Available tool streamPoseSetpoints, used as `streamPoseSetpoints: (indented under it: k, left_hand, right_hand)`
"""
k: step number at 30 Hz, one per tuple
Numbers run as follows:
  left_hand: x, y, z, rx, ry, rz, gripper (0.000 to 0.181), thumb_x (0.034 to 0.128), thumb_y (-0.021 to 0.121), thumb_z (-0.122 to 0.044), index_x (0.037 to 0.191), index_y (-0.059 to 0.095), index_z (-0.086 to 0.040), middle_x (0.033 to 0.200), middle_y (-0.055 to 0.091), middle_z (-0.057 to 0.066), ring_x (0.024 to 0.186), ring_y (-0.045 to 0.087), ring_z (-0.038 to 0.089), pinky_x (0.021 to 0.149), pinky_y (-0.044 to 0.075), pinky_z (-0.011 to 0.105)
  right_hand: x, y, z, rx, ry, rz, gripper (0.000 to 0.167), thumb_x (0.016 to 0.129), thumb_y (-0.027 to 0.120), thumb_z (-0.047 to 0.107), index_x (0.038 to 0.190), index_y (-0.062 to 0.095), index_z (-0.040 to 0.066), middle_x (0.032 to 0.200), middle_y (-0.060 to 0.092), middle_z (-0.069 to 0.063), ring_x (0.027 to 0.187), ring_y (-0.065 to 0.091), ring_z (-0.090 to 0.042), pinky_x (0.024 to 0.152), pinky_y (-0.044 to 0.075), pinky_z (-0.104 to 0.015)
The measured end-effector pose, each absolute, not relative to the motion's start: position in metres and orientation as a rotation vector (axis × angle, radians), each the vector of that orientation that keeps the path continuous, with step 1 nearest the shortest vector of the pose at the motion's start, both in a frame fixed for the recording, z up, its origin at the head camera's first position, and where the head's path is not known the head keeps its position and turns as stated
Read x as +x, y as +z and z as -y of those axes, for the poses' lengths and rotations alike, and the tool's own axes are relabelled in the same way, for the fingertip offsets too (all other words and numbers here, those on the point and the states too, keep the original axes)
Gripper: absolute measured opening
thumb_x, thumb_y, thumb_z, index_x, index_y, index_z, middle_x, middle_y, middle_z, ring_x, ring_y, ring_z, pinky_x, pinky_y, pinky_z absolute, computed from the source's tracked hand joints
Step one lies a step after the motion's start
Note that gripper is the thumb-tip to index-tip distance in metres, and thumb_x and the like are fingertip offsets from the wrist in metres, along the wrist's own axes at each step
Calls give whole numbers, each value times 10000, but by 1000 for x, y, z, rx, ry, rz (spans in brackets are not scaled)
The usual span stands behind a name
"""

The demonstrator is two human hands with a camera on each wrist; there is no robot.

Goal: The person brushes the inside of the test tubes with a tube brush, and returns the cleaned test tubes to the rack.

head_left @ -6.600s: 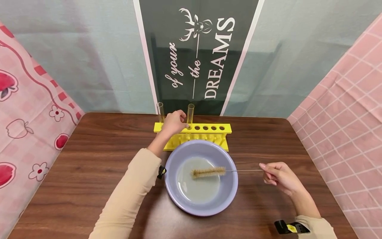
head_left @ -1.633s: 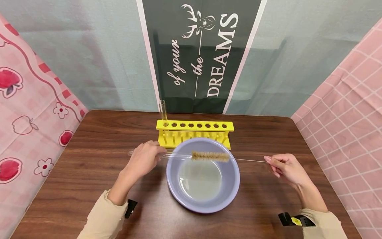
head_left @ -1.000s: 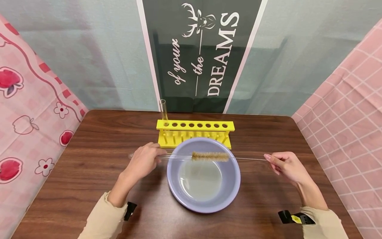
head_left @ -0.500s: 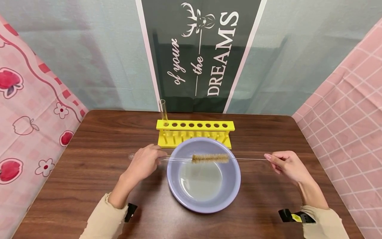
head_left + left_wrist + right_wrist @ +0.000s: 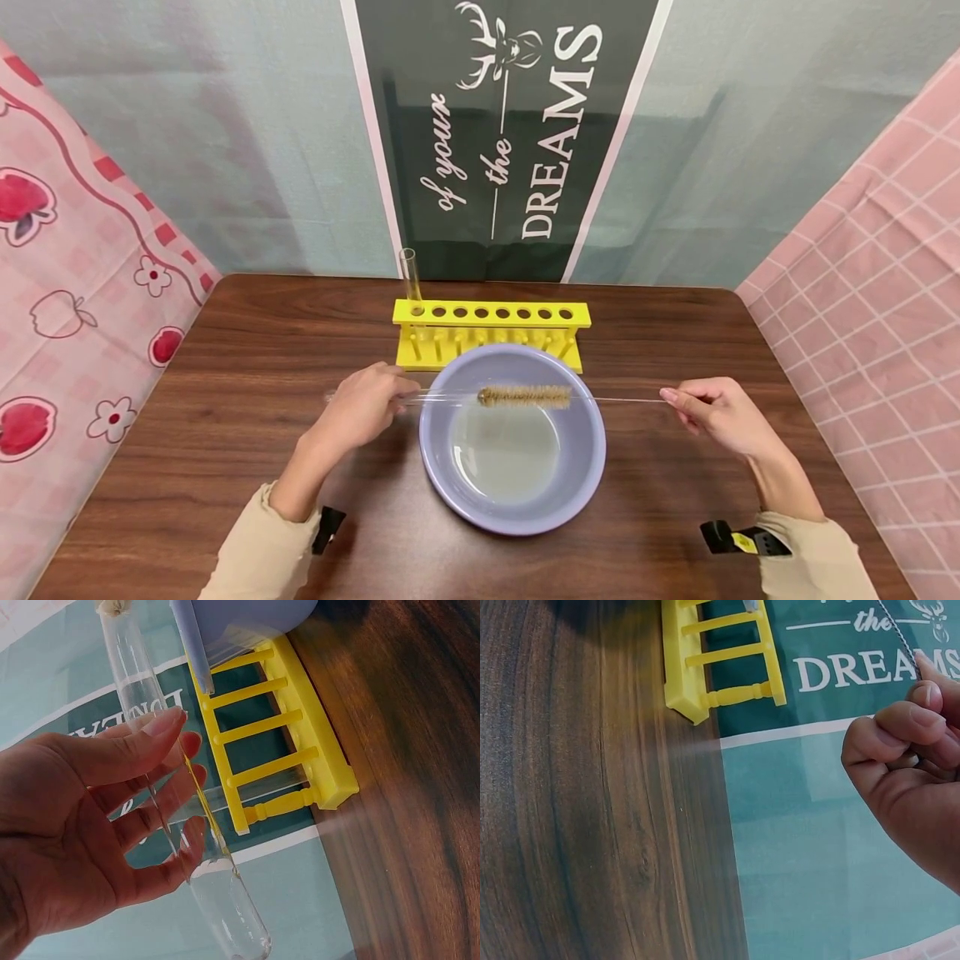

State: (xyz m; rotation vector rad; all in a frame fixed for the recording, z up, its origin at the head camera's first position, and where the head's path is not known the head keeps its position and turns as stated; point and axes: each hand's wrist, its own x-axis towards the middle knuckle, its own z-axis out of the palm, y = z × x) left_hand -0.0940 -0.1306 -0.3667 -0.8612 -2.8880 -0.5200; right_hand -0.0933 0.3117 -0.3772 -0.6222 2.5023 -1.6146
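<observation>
My left hand [image 5: 363, 406] holds a clear glass test tube [image 5: 442, 397] level, its mouth pointing right over the purple basin [image 5: 512, 521]. In the left wrist view, the thumb and fingers curl round the tube [image 5: 150, 712], whose rounded bottom extends past the little finger. A test tube brush [image 5: 525, 397] with tan bristles lies in line with the tube, its tip at the mouth; how far in cannot be told. My right hand [image 5: 720, 412] pinches the thin wire handle [image 5: 626, 400]. In the right wrist view, the twisted wire [image 5: 900, 637] rises from the fingertips.
Behind the basin stands a yellow test tube rack [image 5: 491, 315]. Another test tube [image 5: 411, 279] stands upright in its leftmost hole. Cloudy liquid [image 5: 504, 454] lies in the basin. Everything rests on a dark wooden table [image 5: 660, 333], with fabric hangings behind and on both sides.
Since the earliest frame, the left hand has taken a test tube from the rack and brought it to the basin's left side. The brush has risen slightly; lately it shifted a little left.
</observation>
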Motion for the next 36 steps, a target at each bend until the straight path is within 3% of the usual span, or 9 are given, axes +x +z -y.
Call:
streamPoseSetpoints:
  k: [5, 12, 18, 30, 36]
  left_hand:
    - [-93, -368, 128, -881, -510, 2869, 329, 651, 658, 118, 848, 699, -142, 723, 576, -23, 716, 548, 195, 554, 412, 298]
    - [-94, -370, 120, -775, -614, 2830, 263, 668, 710, 74, 891, 679, -62, 817, 641, 18, 791, 579, 202, 637, 469, 343]
    - [-94, -370, 117, -696, -585, 2757, 248, 637, 735, 73, 826, 640, -55, 741, 624, 23, 724, 565, 213, 590, 455, 357]
    - [-90, -372, 112, -719, -448, 2742, 317, 632, 593, 149, 824, 674, -90, 727, 623, 26, 722, 565, 239, 537, 428, 383]
    - [-87, -370, 110, -733, -470, 2721, 353, 618, 586, 153, 843, 683, -101, 763, 643, 16, 729, 562, 227, 538, 421, 382]
  right_hand:
    - [-95, -377, -309, -621, -1615, -2525, 347, 887, 495, -72, 572, 482, 73, 486, 386, -45, 394, 309, -184, 354, 257, -312]
    - [-99, -378, -300, -533, -1634, -2515, 351, 903, 505, -19, 559, 470, 41, 474, 383, -74, 401, 299, -187, 361, 249, -322]
    - [-100, -376, -295, -463, -1621, -2559, 378, 910, 514, 17, 538, 456, 57, 459, 368, -104, 396, 289, -182, 364, 242, -328]
    - [-99, -378, -291, -351, -1620, -2514, 384, 916, 526, 73, 543, 451, 28, 459, 381, -42, 406, 303, -111, 369, 258, -315]
    - [-96, -377, -287, -310, -1624, -2486, 390, 919, 529, 100, 546, 461, 10, 454, 378, -61, 387, 293, -155, 365, 262, -321]
